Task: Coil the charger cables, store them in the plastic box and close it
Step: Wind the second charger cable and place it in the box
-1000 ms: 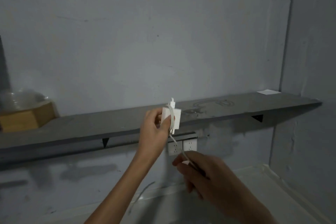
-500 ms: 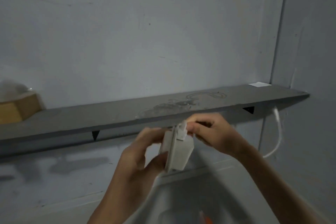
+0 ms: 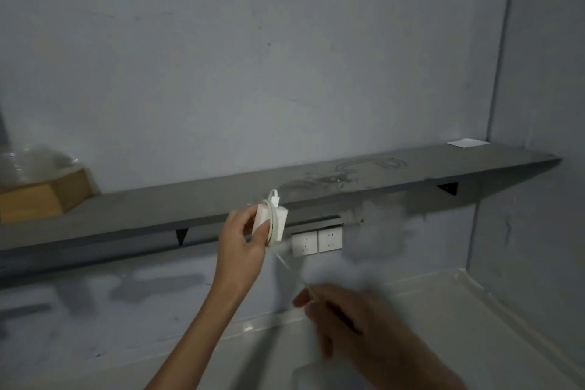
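My left hand [image 3: 242,239] grips a white charger block [image 3: 272,220] raised in front of the grey shelf, thumb pressed on its face. A white cable [image 3: 289,269] is looped over the block and runs down and right from it. My right hand [image 3: 354,317], blurred with motion, pinches that cable lower down, below the wall sockets. A pale, blurred shape at the bottom [image 3: 311,374] may be the plastic box; I cannot tell.
A grey wall shelf [image 3: 411,174] spans the view. On its left stands a wooden block [image 3: 47,196] with a clear cover; a white paper [image 3: 468,143] lies at its right end. Two white sockets [image 3: 316,242] sit below. A white counter [image 3: 459,310] fills the lower right.
My right hand has dropped from the top of the charger block to below it, drawing the cable down and right. My left hand has lifted the block back up near the shelf edge.
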Motion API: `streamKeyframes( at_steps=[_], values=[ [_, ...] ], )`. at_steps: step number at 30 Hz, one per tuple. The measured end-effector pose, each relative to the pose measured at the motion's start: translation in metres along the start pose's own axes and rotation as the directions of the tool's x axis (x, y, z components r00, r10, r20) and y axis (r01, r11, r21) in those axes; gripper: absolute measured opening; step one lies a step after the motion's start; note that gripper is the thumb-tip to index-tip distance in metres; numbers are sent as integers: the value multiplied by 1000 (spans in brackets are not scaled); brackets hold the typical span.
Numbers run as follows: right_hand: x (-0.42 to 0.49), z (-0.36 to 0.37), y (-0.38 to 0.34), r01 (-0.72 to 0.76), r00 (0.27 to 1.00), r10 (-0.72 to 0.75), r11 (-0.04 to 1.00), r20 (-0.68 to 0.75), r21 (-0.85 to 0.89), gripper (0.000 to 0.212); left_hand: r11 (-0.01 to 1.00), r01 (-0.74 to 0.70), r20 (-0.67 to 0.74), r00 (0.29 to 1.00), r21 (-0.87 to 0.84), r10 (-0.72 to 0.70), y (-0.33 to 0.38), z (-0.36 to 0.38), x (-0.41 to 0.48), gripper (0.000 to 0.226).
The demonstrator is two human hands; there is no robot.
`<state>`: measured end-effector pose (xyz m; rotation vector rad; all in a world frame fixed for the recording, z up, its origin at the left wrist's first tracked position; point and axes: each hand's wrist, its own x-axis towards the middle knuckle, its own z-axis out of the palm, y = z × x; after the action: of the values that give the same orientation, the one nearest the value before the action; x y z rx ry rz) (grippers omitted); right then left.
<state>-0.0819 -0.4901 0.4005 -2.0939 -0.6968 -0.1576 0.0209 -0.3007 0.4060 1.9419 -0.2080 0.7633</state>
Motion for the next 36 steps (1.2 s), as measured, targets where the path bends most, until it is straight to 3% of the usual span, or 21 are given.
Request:
streamKeyframes(
  at_steps=[4, 7, 9, 11, 14, 16, 21, 23, 27, 31, 33, 36],
  values=[
    [27, -70, -11, 188, 902, -345, 855, -261, -483, 21, 991, -134, 216, 968, 23, 126, -3, -7, -36, 28],
    [54, -102, -11, 197, 881, -392, 813, -265, -547, 21, 985, -146, 389, 905, -94, 171, 22, -14, -59, 28],
    [67, -102, -2, 203, 926, -290, 922, -242, -329, 11, 958, -72, 485, 850, -278, 205, 47, -20, -69, 27],
    [72, -86, 12, 174, 971, -171, 985, -169, 5, 9, 890, 44, 455, 871, -454, 189, 67, -26, -73, 25],
    [62, -37, 35, 61, 985, -17, 965, -171, 256, 41, 823, 123, 290, 956, -554, 52, 69, -28, -68, 29],
    [49, 0, 41, -14, 980, 96, 908, -175, 418, 37, 832, 180, 218, 973, -525, -73, 59, -22, -63, 29],
    [27, 68, 30, -142, 981, 193, 827, -37, 544, 22, 592, 440, 215, 885, -676, -413, 28, -8, -43, 25],
    [24, 73, 25, -191, 976, 217, 876, -9, 442, 20, 559, 453, 172, 859, -695, -482, 16, -8, -38, 24],
    [19, 50, 18, -119, 993, 119, 992, -9, -30, 22, 634, 460, 122, 856, -622, -502, -1, -8, -43, 24],
    [16, 30, 4, 56, 987, -107, 929, -122, -366, 27, 713, 406, 94, 896, -572, -434, -4, -8, -54, 20],
    [15, 25, -2, 123, 952, -226, 899, -205, -421, 20, 747, 379, 96, 914, -546, -394, -1, -7, -59, 19],
    [16, 23, -7, 155, 888, -290, 919, -356, -362, 17, 795, 361, 128, 930, -487, -344, 4, -5, -67, 17]
  ],
)
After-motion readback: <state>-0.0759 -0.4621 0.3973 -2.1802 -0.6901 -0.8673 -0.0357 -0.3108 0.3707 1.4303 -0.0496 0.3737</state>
